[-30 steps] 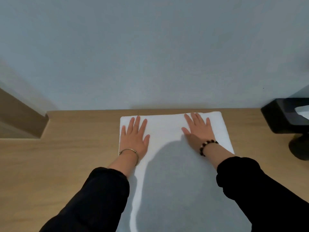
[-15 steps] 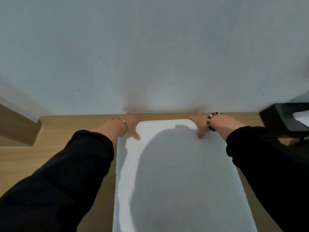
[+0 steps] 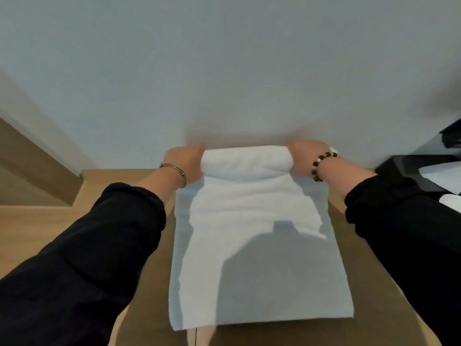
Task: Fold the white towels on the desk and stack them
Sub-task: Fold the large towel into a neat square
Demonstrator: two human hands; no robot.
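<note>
The towel (image 3: 249,265) lies lengthwise on the desk (image 3: 45,236), running from 6 o'clock up to 12. At 12 its far end is up off the desk in a bunched fold, gripped at both sides: the left hand (image 3: 185,161) at 11 o'clock, the right hand (image 3: 303,156) at 1. The wall (image 3: 224,71) stands just behind both hands, along the desk's far edge. A box (image 3: 404,171) sits at 2 o'clock, right of the right wrist, with a sheet (image 3: 440,174) in it
</note>
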